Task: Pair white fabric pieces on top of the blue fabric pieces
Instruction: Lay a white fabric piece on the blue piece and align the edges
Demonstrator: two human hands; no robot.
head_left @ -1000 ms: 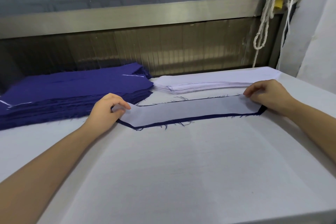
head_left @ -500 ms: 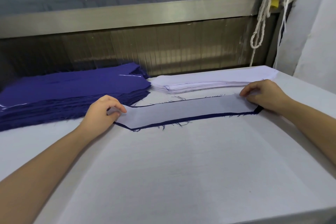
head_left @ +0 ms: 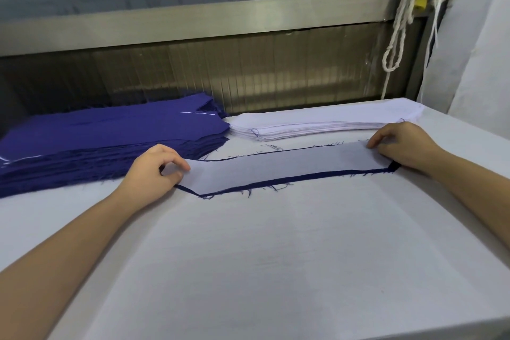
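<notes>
Landmark: white piece (head_left: 287, 167), a long strip with an angled left end, lying flat on the table (head_left: 262, 257).
Blue piece (head_left: 276, 181): directly under the white piece and touching it. Only a thin dark border with frayed threads shows along the near and far edges and at the right tip.
Left hand (head_left: 154, 171): at the left end of the white piece, thumb and forefinger curled and pinching that end.
Right hand (head_left: 403, 143): at the right end of the white piece, bent fingertips down on the cloth. Pinch or plain press: cannot tell.
Blue stack (head_left: 110, 132): behind and to the left of the white piece, near its left end. A thick pile with fuzzy edges.
White stack (head_left: 317, 124): just behind the white piece, toward its right half, not touching it.
Step in hand: probably squaring the white piece over its blue partner.
Handling: thin, light and limp by the look. Likely to sag, fold or skew if lifted by one end. Fraying blue edges may snag.
Where to hold: both short ends at once, kept gently taut. Fingertip pinch at the corners, or a flat press and slide for small corrections.
Risk: dragging the white piece could carry the blue piece along beneath it.
Background: metal rail (head_left: 193, 19) beyond the white piece, with a rope (head_left: 400, 22) hanging at far right.
</notes>
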